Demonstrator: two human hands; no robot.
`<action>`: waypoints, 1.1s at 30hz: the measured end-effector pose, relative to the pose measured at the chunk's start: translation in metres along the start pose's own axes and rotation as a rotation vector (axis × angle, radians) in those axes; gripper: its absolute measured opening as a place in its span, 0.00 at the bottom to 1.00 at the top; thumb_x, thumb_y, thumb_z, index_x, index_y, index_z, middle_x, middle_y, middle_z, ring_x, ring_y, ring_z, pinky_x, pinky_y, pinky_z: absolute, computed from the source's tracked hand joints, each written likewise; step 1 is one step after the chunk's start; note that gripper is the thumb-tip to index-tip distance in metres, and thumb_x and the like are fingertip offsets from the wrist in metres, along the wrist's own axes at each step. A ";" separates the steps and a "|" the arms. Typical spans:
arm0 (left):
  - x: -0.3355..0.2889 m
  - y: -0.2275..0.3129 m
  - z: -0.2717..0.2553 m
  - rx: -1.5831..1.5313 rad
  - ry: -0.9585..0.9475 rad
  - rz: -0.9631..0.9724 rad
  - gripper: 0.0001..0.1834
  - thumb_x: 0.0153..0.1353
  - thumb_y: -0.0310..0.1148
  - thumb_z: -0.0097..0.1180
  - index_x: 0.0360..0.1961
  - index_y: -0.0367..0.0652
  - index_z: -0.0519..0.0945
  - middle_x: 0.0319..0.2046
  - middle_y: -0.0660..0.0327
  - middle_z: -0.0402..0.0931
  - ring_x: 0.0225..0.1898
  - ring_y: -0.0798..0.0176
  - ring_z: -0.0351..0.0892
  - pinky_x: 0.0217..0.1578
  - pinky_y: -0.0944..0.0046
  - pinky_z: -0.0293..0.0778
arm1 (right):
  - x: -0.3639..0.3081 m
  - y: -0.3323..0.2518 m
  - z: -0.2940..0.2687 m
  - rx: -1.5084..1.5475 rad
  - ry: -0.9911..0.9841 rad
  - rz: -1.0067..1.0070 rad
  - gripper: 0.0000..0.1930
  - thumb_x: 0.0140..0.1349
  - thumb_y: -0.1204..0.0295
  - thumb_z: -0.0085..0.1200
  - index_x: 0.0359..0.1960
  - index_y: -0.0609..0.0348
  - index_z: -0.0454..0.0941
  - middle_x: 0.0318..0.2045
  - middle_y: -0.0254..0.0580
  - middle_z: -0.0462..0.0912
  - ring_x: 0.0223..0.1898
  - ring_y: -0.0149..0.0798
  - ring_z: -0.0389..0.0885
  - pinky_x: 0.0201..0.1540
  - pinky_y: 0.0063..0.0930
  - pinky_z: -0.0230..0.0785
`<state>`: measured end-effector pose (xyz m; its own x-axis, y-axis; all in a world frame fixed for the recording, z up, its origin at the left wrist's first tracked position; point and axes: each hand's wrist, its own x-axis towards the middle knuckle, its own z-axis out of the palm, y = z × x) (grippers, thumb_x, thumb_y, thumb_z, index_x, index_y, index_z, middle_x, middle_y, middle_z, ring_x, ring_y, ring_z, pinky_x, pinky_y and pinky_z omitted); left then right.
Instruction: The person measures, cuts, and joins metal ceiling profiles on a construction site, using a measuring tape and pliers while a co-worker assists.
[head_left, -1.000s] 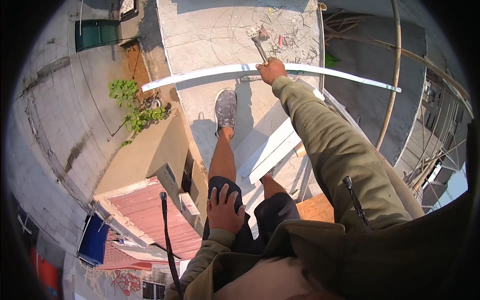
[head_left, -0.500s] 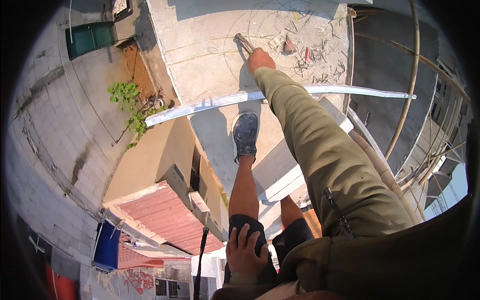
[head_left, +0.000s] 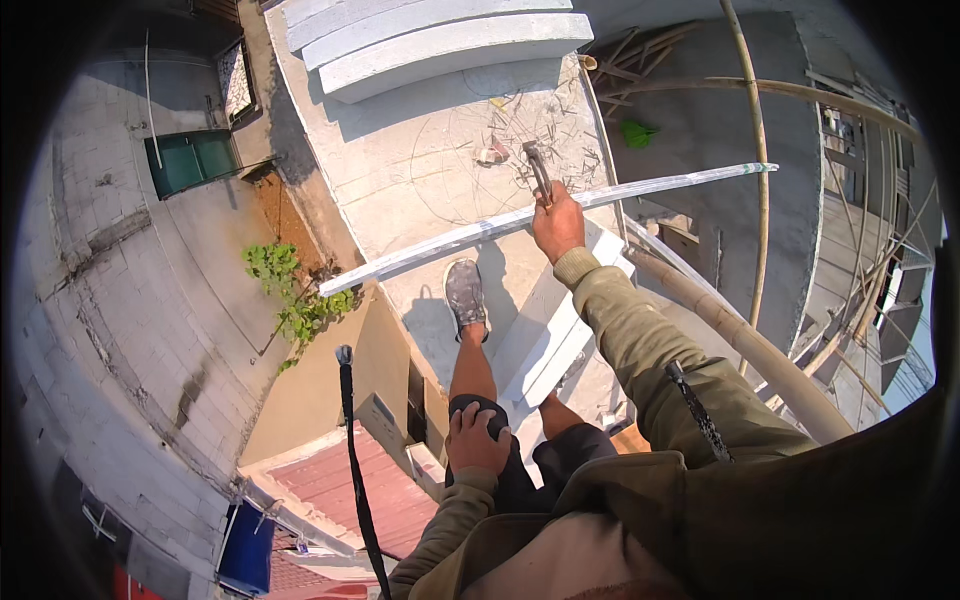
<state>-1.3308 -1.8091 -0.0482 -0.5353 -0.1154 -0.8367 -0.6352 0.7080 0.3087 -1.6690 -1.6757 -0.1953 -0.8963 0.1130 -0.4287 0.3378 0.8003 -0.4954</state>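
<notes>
My right hand point(head_left: 560, 228) is closed around the handle of pincers point(head_left: 540, 172), with their dark metal head pointing away from me. Behind that hand runs a long silvery-white metal strip point(head_left: 440, 245), crossing the view from left to right; whether the hand touches it I cannot tell. My left hand point(head_left: 476, 440) rests on my bent knee with its fingers apart, holding nothing. Beyond the pincers, bits of cut wire point(head_left: 560, 135) and a small red-and-white object point(head_left: 492, 152) lie on the concrete ledge point(head_left: 385, 180).
White blocks point(head_left: 450, 55) are stacked at the far end of the ledge; another white block point(head_left: 550, 340) stands beside my leg. Bamboo poles point(head_left: 755, 200) rise on the right. On the left the ledge's edge drops toward a plant point(head_left: 285, 285) and a red roof point(head_left: 345, 490).
My right hand has drawn back toward me with the pincers, close to the strip. The view has shifted, bringing the far white blocks into sight. My left hand stays on the knee.
</notes>
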 end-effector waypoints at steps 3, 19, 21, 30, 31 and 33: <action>-0.010 0.010 0.004 -0.009 -0.026 -0.020 0.25 0.56 0.48 0.65 0.54 0.54 0.81 0.66 0.60 0.69 0.70 0.46 0.61 0.67 0.47 0.63 | -0.043 0.009 -0.109 0.122 0.014 -0.038 0.06 0.65 0.73 0.53 0.40 0.62 0.76 0.32 0.61 0.83 0.39 0.66 0.81 0.42 0.53 0.71; -0.105 0.173 0.014 -0.618 -0.145 0.406 0.23 0.66 0.45 0.58 0.50 0.35 0.84 0.49 0.48 0.83 0.55 0.51 0.80 0.57 0.60 0.72 | -0.374 0.108 -0.416 0.236 0.132 -0.169 0.07 0.66 0.72 0.55 0.41 0.62 0.73 0.27 0.62 0.78 0.35 0.70 0.76 0.35 0.52 0.67; -0.132 0.212 -0.003 -0.766 -0.346 0.477 0.29 0.70 0.49 0.54 0.60 0.34 0.75 0.56 0.48 0.78 0.59 0.51 0.77 0.59 0.55 0.70 | -0.397 0.108 -0.407 0.204 0.044 -0.135 0.07 0.66 0.73 0.55 0.41 0.62 0.73 0.27 0.62 0.79 0.35 0.70 0.77 0.35 0.53 0.67; -0.106 0.278 -0.059 -1.395 -0.757 -0.120 0.25 0.78 0.31 0.34 0.72 0.34 0.53 0.47 0.46 0.70 0.57 0.42 0.74 0.64 0.35 0.71 | -0.447 0.083 -0.388 0.221 -0.355 0.097 0.12 0.53 0.73 0.58 0.40 0.57 0.75 0.32 0.59 0.82 0.38 0.63 0.80 0.41 0.49 0.69; -0.084 0.267 -0.056 -1.333 -0.800 -0.126 0.22 0.78 0.31 0.36 0.68 0.33 0.59 0.45 0.48 0.70 0.48 0.47 0.77 0.62 0.38 0.74 | -0.454 0.083 -0.390 0.288 -0.319 0.118 0.13 0.52 0.69 0.59 0.40 0.56 0.76 0.33 0.58 0.82 0.39 0.61 0.81 0.42 0.49 0.69; -0.062 0.262 -0.045 -1.142 -0.743 -0.259 0.20 0.78 0.32 0.34 0.65 0.32 0.64 0.36 0.53 0.74 0.41 0.53 0.78 0.56 0.42 0.78 | -0.473 0.092 -0.398 0.378 -0.258 0.184 0.13 0.58 0.60 0.58 0.38 0.54 0.76 0.32 0.55 0.82 0.38 0.60 0.81 0.42 0.48 0.69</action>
<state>-1.4892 -1.6480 0.1051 -0.1431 0.4946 -0.8573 -0.9617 -0.2739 0.0025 -1.3284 -1.4210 0.2622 -0.7276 0.0446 -0.6845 0.6073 0.5060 -0.6126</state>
